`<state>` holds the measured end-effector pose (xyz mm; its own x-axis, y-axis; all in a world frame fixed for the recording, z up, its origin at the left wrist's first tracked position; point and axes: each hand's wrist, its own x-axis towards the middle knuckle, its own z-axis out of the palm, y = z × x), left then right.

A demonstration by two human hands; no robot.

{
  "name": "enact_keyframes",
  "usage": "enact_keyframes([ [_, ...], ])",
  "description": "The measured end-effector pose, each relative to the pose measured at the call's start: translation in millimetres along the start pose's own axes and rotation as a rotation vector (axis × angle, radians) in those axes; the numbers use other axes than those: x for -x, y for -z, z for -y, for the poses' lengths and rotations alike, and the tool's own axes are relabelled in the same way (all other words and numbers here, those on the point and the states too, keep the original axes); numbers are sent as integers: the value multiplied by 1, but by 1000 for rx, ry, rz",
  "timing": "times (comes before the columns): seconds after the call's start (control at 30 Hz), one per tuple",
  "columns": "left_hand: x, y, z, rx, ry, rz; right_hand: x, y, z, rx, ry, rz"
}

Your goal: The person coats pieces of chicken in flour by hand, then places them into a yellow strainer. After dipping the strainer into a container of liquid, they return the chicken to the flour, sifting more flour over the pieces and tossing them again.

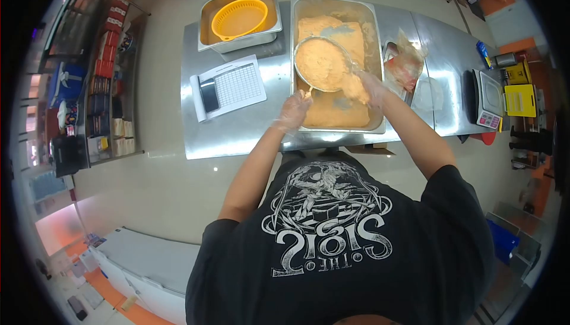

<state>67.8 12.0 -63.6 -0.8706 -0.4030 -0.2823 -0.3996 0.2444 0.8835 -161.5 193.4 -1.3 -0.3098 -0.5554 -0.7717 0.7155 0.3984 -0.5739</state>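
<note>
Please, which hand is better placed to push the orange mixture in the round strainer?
Probably the right hand: orange mixture covers its fingers beside the strainer's rim, while the left hand seems to hold the handle.

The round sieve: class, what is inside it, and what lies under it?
A heap of orange mix fills much of the sieve. The metal tray, holding similar mix, is below; whatever lies directly under the sieve is covered and cannot be seen.

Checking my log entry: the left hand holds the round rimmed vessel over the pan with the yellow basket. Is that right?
Wrong pan. The head view shows the left hand holding the round rimmed vessel over the longer pan of orange mixture.
</note>
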Motion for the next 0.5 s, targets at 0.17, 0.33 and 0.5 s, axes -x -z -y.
enact_keyframes([
  [0.17, 5, 2, -6, 26, -10, 6, -37, -30, 5, 245, 205, -487],
  [0.33, -1, -4, 18, 89, -72, 22, -99, 75, -37, 1761, 343, -380],
  [0.5, 18, 3, -14, 263, -4, 43, -58, 43, -94, 1951, 131, -106],
])
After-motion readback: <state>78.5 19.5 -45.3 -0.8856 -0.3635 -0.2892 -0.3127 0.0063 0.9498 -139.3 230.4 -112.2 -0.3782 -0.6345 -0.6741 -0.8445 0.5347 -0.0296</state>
